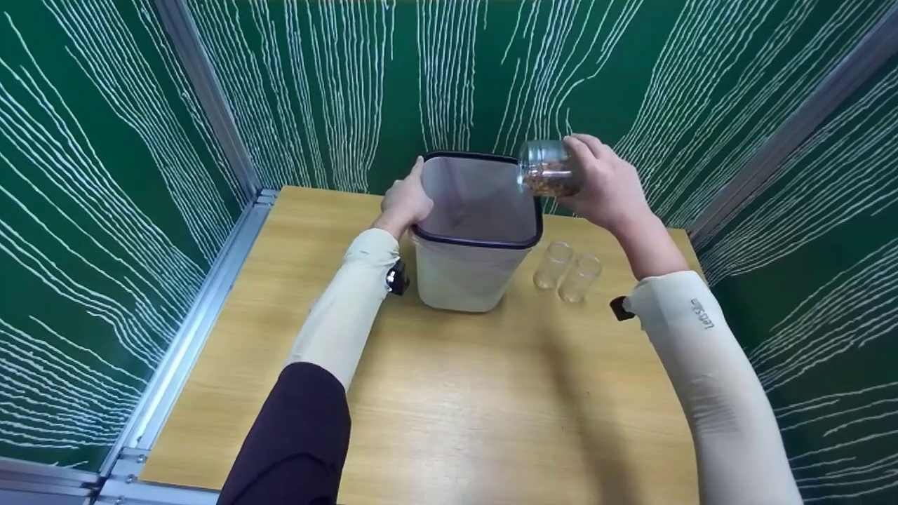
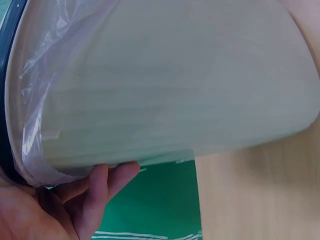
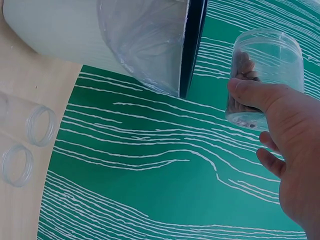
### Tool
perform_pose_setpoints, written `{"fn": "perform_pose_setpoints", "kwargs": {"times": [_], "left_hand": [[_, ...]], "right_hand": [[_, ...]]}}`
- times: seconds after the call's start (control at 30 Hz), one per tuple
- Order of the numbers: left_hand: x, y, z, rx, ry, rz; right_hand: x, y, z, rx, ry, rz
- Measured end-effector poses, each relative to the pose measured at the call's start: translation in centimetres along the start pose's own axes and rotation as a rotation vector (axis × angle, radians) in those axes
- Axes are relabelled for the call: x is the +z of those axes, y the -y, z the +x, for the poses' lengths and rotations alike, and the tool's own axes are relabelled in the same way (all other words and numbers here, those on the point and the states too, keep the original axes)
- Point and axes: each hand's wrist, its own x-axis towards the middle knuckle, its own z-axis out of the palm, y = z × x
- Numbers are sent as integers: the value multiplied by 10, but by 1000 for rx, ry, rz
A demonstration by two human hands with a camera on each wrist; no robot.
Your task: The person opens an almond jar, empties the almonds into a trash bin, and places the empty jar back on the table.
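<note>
At the back of the table stands a whitish bin [image 1: 459,280] with a dark rim and a thin plastic liner [image 2: 35,120] folded over its edge. My left hand [image 1: 407,200] grips the left side of the rim, its fingertips against the outer wall in the left wrist view. My right hand [image 1: 610,184] holds a clear jar [image 1: 546,160] tipped sideways, its mouth toward the bin and overlapping the right rim in the head view. Brown pieces [image 3: 244,67] lie along the jar's lower side. Inside the bin, the upper walls show; its bottom is hidden.
Two small clear jars, a rear one [image 1: 554,265] and a front one [image 1: 580,279], stand close together right of the bin. Green panels with white wavy lines [image 1: 337,91] and metal posts [image 1: 210,98] enclose the wooden table [image 1: 449,407] at the back and sides.
</note>
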Motion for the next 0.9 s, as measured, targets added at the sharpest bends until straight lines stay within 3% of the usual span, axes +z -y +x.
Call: {"fn": "perform_pose_setpoints", "kwargs": {"times": [0.53, 0.9], "left_hand": [[3, -8, -6, -50, -11, -91], [5, -13, -6, 23, -32, 22]], "right_hand": [[0, 1, 2, -68, 62, -92], [5, 3, 1, -88, 73, -94]]}}
